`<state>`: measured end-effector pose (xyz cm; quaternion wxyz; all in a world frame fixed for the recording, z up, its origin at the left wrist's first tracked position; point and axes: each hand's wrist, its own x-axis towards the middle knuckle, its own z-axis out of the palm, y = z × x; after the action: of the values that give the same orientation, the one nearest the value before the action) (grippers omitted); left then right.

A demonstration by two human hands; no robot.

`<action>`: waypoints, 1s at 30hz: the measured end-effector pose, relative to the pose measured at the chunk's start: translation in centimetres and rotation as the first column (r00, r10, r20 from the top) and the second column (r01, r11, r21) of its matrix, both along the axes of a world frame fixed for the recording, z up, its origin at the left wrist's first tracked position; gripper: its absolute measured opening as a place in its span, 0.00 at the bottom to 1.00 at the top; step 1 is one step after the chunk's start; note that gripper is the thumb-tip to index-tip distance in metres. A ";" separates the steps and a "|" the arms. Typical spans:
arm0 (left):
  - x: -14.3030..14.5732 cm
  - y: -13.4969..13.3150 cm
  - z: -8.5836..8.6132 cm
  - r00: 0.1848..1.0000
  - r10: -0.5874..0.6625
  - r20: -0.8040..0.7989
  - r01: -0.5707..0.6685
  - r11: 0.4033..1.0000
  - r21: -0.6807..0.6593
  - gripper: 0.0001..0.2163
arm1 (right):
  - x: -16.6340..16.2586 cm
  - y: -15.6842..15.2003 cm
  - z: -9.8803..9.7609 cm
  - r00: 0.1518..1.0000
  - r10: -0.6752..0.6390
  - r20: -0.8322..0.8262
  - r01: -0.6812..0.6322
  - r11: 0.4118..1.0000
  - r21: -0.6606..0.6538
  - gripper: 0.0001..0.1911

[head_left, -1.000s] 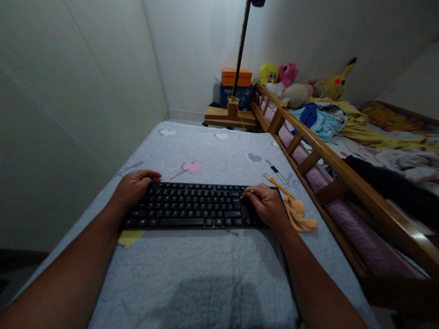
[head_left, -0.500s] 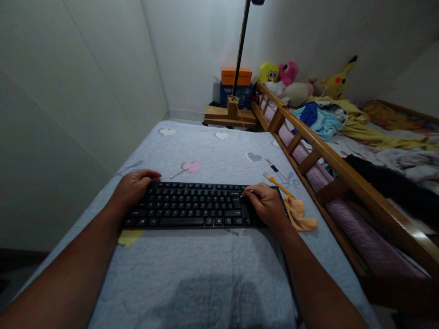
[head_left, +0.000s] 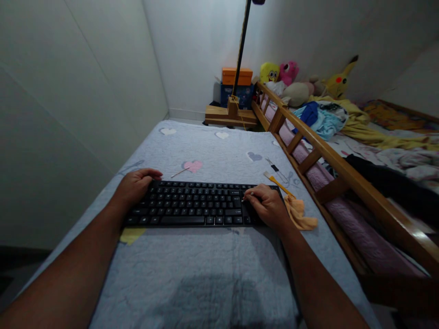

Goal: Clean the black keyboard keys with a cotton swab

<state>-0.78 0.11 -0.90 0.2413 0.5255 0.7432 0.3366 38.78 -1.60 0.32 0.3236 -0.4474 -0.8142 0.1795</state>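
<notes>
A black keyboard (head_left: 192, 203) lies flat on a grey-blue quilt (head_left: 206, 265) with heart patches. My left hand (head_left: 135, 185) curls over the keyboard's far left corner and grips it. My right hand (head_left: 269, 205) rests on the keyboard's right end, its fingers pinched on a thin white stick (head_left: 247, 197), probably a cotton swab, whose tip touches the keys. Another thin swab (head_left: 179, 173) lies on the quilt just beyond the keyboard.
An orange cloth (head_left: 300, 214) lies right of my right hand, with a yellow-handled brush (head_left: 276, 182) and a small dark tool (head_left: 276, 169) beyond. A wooden rail (head_left: 329, 160) borders the right side. A yellow patch (head_left: 131, 234) shows by the keyboard's near left corner. Plush toys (head_left: 277, 73) and boxes (head_left: 236, 82) stand at the back.
The stick's tip in my right hand has shifted slightly down and toward me over the right-hand keys. My left hand stays on the keyboard's corner.
</notes>
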 end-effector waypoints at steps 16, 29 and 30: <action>0.0 0.1 0.1 1.000 -0.001 -0.013 0.001 1.000 -0.008 0.18 | 1.5 0.1 0.3 1.000 -0.020 0.023 0.020 1.000 -0.023 0.09; -0.1 0.1 -0.1 1.000 -0.012 -0.011 0.012 1.000 -0.006 0.19 | 0.5 -0.1 0.3 1.000 0.031 -0.002 -0.031 0.999 -0.033 0.10; -0.1 0.1 -0.1 1.000 -0.013 -0.010 0.013 1.000 -0.008 0.19 | 0.4 -0.1 0.3 0.999 0.032 -0.001 -0.032 0.999 -0.029 0.10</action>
<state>-0.88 0.21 -1.03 0.2417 0.5310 0.7423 0.3296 39.14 -1.69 0.60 0.3144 -0.4389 -0.8185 0.1967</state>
